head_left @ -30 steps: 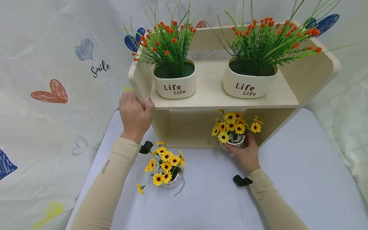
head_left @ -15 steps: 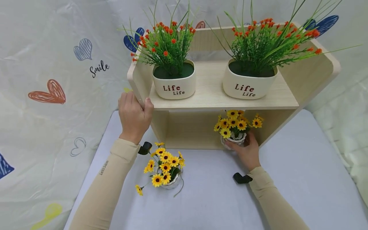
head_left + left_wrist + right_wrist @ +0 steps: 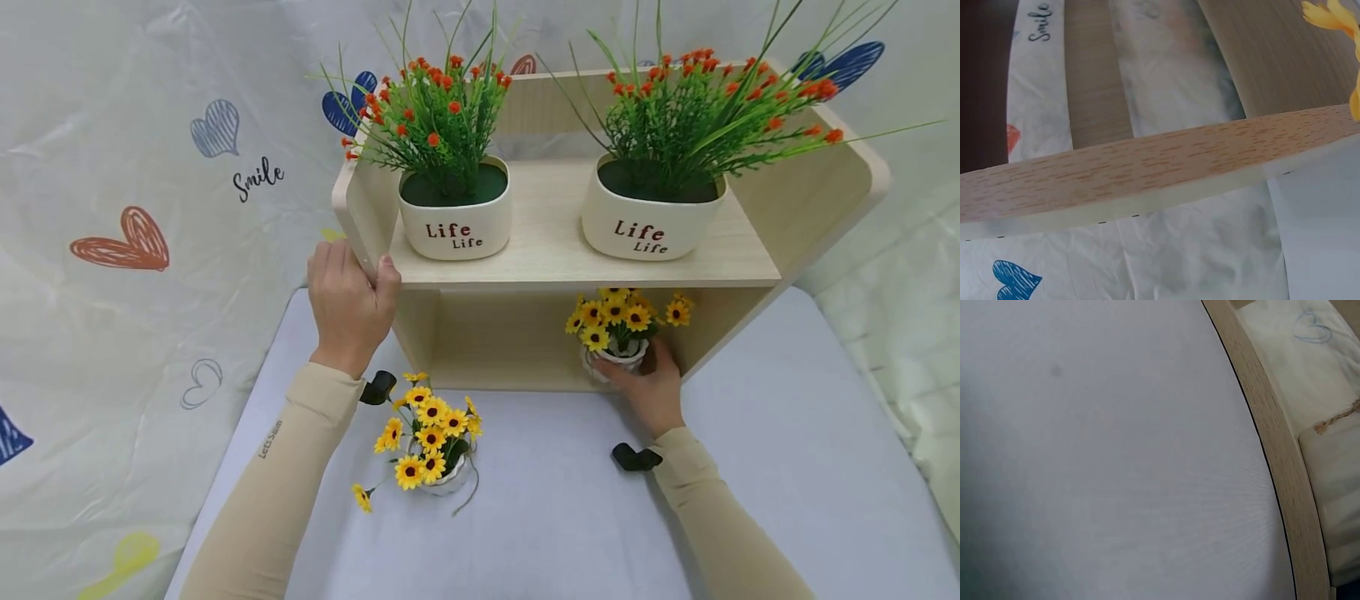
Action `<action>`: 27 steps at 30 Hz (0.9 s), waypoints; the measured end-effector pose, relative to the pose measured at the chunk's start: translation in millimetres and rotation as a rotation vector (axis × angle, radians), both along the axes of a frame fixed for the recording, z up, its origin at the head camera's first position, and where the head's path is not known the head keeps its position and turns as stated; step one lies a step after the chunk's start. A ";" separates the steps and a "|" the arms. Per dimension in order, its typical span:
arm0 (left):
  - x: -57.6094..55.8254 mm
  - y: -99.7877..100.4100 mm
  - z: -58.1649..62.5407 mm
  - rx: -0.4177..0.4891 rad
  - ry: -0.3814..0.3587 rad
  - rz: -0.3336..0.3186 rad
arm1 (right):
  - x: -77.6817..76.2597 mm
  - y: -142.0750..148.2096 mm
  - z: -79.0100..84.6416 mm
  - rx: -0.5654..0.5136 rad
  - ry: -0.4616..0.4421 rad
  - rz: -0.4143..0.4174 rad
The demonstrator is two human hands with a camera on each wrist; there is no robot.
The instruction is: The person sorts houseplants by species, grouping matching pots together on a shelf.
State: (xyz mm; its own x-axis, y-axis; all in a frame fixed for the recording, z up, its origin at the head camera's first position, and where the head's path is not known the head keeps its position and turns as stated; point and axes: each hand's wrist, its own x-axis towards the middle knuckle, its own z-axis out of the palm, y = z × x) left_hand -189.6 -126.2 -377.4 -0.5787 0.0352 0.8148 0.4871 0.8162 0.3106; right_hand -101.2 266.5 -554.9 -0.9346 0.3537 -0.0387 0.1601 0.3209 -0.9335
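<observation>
My left hand (image 3: 351, 304) grips the front edge of the left side panel of a pale wooden two-tier shelf (image 3: 555, 267), thumb on the inner side. In the left wrist view a wood-grain panel edge (image 3: 1160, 164) crosses the picture; the hand itself is out of sight there. My right hand (image 3: 651, 387) holds a small white pot (image 3: 628, 360) of yellow sunflowers (image 3: 615, 313) by its side, at the right of the lower compartment. The upper board hides the topmost blooms. A second white pot of sunflowers (image 3: 431, 437) stands on the table in front of the shelf's left half.
On the upper tier stand two cream planters, left (image 3: 455, 223) and right (image 3: 651, 218), with grass and orange flowers. A white cloth covers the table (image 3: 555, 517). Behind hangs a pale sheet (image 3: 150, 333) printed with hearts. The right wrist view shows mostly white cloth (image 3: 1116, 450).
My right hand has shifted the sunflower pot slightly right and deeper into the lower compartment, its blooms passing under the upper board. My left hand keeps its grip on the side panel.
</observation>
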 end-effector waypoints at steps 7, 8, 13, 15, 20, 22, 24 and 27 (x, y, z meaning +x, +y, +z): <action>0.5 1.3 0.4 0.010 -0.008 0.000 | -1.1 1.9 3.2 -0.002 -0.040 -0.001; 0.4 1.4 0.3 0.011 -0.009 0.000 | -1.4 2.1 3.6 -0.005 -0.044 0.001; -0.1 2.1 -0.2 0.016 -0.002 -0.002 | -1.9 4.0 0.3 0.024 -0.066 0.005; -0.5 2.6 -0.4 0.018 0.006 -0.005 | 0.5 4.5 -2.6 0.056 -0.067 0.004; -0.9 3.2 0.0 0.024 0.020 -0.012 | 12.7 1.2 -5.0 0.053 -0.018 0.007; -0.6 3.0 0.2 0.030 0.020 -0.012 | 19.4 -2.2 -3.0 0.022 -0.001 0.007; -0.1 2.8 0.3 0.033 0.018 -0.012 | 26.8 -6.1 0.1 0.008 0.009 0.006; 0.4 2.8 0.5 0.035 0.017 -0.011 | 38.4 -13.2 3.5 -0.031 0.037 -0.006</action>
